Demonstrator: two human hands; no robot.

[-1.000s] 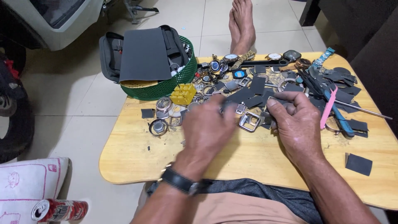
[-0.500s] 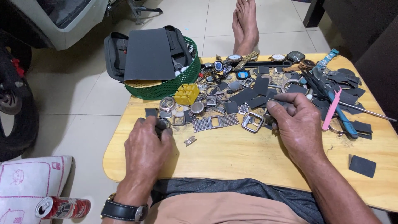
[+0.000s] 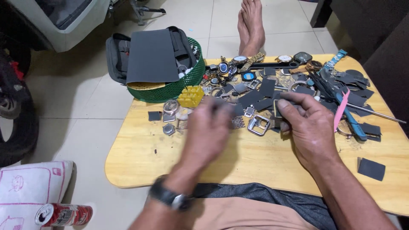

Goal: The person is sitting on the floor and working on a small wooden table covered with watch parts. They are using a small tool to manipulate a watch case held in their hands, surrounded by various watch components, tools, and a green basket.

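Note:
My right hand (image 3: 309,127) hovers over the right-centre of a low wooden table (image 3: 140,162), its fingertips pinched on a small dark piece (image 3: 282,107). My left hand (image 3: 208,132), blurred by motion and wearing a wristwatch (image 3: 170,198), is over the table's middle; whether it holds anything is unclear. Between the hands lie a square metal buckle (image 3: 259,125) and a small mesh patch (image 3: 237,122). Round watch cases (image 3: 170,106) and a yellow block (image 3: 191,96) sit just left of the left hand.
A green basket (image 3: 170,91) under a grey sheet (image 3: 152,55) hangs over the table's far left corner. Watches, straps, dark cut pieces, a pink tool (image 3: 341,110) and a blue-handled tool (image 3: 351,119) crowd the far right. Another person's bare feet (image 3: 251,21) rest beyond. A can (image 3: 64,214) lies on the floor.
My left hand went from the middle to the watch cases at the left, and has now swung back toward the middle. The right hand has stayed put, pinching its piece.

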